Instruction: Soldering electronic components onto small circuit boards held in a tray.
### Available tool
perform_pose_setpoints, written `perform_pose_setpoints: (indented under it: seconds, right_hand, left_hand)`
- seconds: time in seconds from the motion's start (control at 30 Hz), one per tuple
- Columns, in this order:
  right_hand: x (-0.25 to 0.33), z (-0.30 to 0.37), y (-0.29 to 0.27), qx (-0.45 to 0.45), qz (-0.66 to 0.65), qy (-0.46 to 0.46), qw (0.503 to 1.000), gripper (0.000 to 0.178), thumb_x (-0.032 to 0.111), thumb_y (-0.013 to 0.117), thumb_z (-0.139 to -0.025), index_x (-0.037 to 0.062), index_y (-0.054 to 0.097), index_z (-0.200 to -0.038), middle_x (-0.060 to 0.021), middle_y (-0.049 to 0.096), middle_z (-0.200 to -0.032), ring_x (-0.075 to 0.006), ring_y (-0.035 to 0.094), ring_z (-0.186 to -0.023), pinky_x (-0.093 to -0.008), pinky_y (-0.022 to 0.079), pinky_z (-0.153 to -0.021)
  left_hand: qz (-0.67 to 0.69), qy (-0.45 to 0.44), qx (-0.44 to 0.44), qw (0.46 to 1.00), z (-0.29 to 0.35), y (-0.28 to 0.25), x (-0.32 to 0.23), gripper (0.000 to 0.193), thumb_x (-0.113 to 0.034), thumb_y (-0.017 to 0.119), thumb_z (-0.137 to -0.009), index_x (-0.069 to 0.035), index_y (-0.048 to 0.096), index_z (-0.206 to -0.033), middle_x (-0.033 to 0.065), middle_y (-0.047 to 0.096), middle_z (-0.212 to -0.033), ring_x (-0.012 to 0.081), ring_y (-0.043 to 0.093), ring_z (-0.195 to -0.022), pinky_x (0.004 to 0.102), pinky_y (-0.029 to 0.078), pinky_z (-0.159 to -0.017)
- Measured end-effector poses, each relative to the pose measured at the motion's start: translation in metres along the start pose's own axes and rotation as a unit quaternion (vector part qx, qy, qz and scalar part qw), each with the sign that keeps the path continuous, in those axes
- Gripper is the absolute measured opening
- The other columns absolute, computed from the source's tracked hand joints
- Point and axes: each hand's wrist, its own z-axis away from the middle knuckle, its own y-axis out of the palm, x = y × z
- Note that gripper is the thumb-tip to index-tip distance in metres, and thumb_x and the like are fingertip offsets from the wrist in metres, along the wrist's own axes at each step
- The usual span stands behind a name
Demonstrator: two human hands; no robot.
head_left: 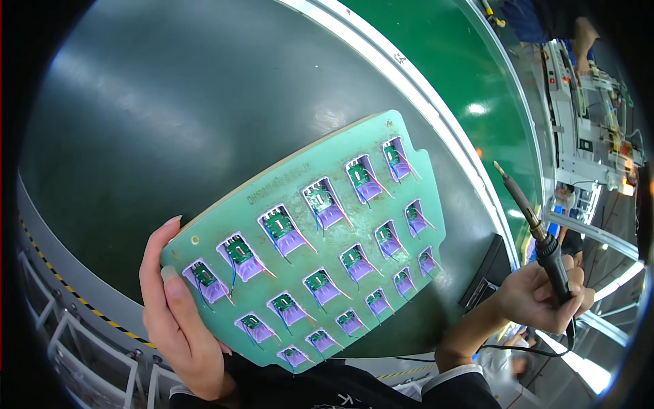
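Note:
My left hand (pixel 180 310) grips the left edge of a large green fixture board (pixel 266 189), its fingers over the rim. The board is tilted above the dark tabletop. Rows of purple-lined pockets fill it, each holding a small green circuit board (pixel 278 223) with a red and a blue wire sticking out. To the right, my right hand (pixel 541 293) is closed around the black handle of a soldering iron (pixel 549 255). The iron points up and away, its tip apart from the board. Its black cord hangs below the hand.
Beneath lies a dark grey tabletop (pixel 157 102) with a pale edge. A black box-like object (pixel 485 273) stands between the board and my right hand. Beyond the edge runs a green surface (pixel 436 48). Another person's arm (pixel 584 41) and equipment show at upper right.

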Motion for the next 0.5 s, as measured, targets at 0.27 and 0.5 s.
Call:
perform_pose_setpoints:
  seconds: [0.27, 0.5]
  right_hand:
    - [-0.0001, 0.002, 0.0016, 0.021, 0.031, -0.005, 0.999, 0.017, 0.015, 0.045, -0.084, 0.0065, 0.042, -0.069, 0.001, 0.031, -0.047, -0.0061, 0.026, -0.041, -0.0198, 0.022, -0.044]
    - [0.0005, -0.0026, 0.0005, 0.016, 0.016, 0.009, 1.0, 0.018, 0.015, 0.044, -0.083, 0.0072, 0.039, -0.068, 0.0007, 0.031, -0.047, -0.006, 0.027, -0.04, -0.0207, 0.023, -0.044]
  left_hand:
    - [0.003, -0.007, -0.012, 1.0, 0.0004, 0.0086, 0.0008, 0.038, -0.021, 0.03, -0.099, 0.003, 0.043, -0.126, 0.0099, 0.061, -0.097, 0.0074, 0.055, -0.073, 0.0199, 0.041, -0.063]
    - [0.02, -0.02, -0.023, 0.999, 0.0, 0.0044, -0.0017, 0.039, -0.021, 0.03, -0.099, 0.005, 0.044, -0.125, 0.0119, 0.06, -0.1, 0.0118, 0.056, -0.086, 0.0223, 0.042, -0.076]
